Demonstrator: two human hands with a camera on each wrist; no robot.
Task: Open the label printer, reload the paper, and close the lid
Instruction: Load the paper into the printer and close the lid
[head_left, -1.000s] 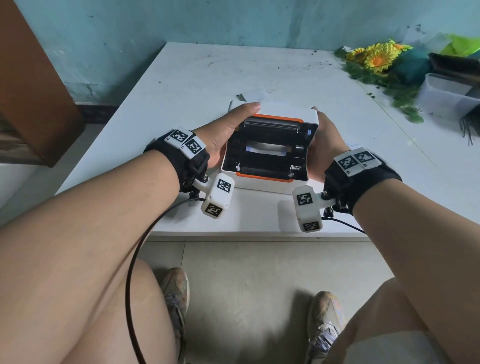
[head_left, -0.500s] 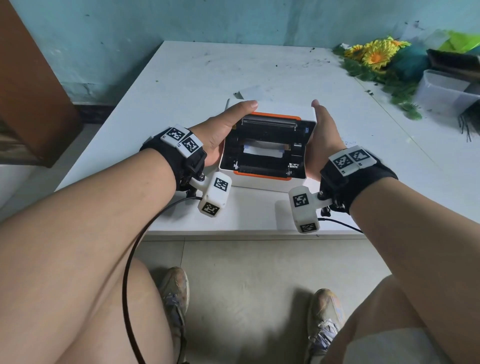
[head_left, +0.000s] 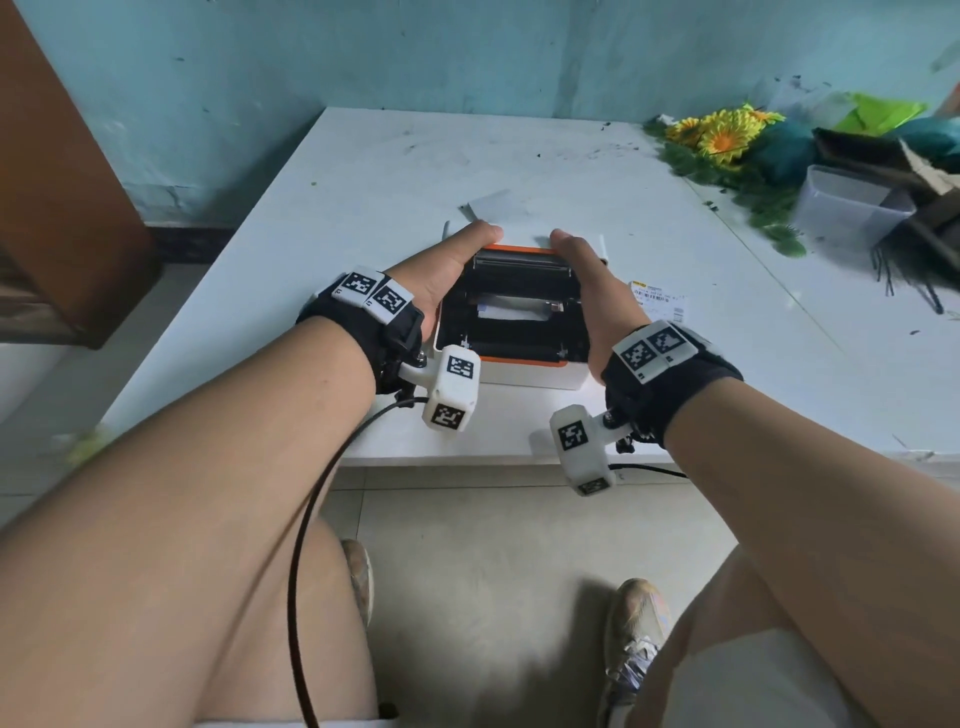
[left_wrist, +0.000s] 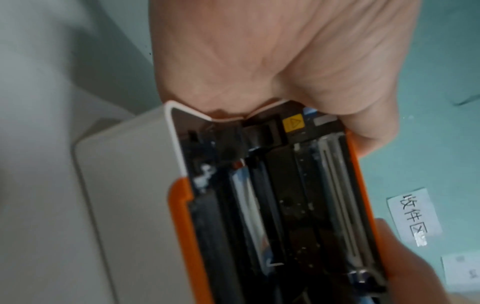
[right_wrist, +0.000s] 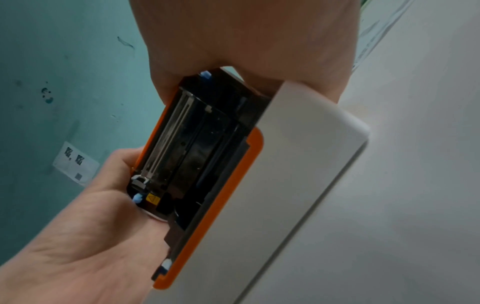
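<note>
A white label printer (head_left: 519, 376) with orange trim sits near the table's front edge, its lid (head_left: 511, 251) partly raised over the black inside. A white strip of label paper (head_left: 506, 306) shows in the bay. My left hand (head_left: 436, 275) grips the lid's left side, thumb on the orange rim. My right hand (head_left: 597, 291) grips the right side the same way. In the left wrist view the lid (left_wrist: 361, 195) stands at a narrow angle over the body (left_wrist: 124, 205). In the right wrist view the left hand (right_wrist: 91, 216) curls round the lid's end.
A loose white sheet (head_left: 491, 205) lies behind the printer and a printed label (head_left: 657, 299) to its right. Artificial flowers (head_left: 722, 135) and a clear plastic box (head_left: 852, 208) crowd the far right. A brown cabinet (head_left: 62, 182) stands left of the table (head_left: 311, 260).
Both thumbs have slid inward along the lid's orange rim, and the lid has tilted down toward the printer body. The printer itself has stayed in place.
</note>
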